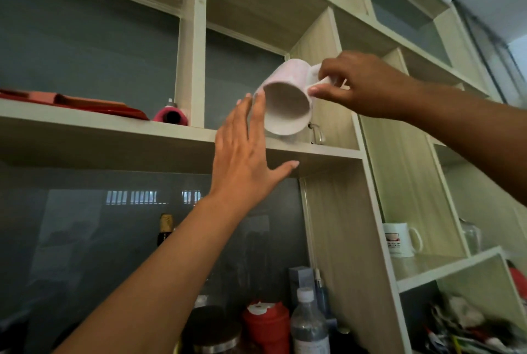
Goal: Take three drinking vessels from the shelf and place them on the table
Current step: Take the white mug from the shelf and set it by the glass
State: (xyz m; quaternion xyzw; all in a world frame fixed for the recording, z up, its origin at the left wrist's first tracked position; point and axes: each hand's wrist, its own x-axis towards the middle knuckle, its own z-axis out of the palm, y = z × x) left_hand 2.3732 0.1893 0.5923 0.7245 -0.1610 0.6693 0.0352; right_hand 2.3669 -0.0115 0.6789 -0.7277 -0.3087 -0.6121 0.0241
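A pale pink-white mug [286,102] hangs tipped in the air in front of the upper shelf [114,125], its open mouth facing me. My right hand [356,82] pinches its handle from the right. My left hand [245,159] is raised with fingers spread, its fingertips at the mug's left rim. Behind the mug a clear glass mug [316,134] stands on the shelf, mostly hidden. A white printed mug [400,239] stands on a lower shelf at the right, next to a clear glass [470,235].
A red flat item [85,102] and a pink object [171,115] lie on the upper shelf at the left. Below stand a red-lidded container [266,325], a plastic bottle [309,325], a dark jar [212,331] and a dark bottle [165,228]. Clutter [470,325] fills the lower right cubby.
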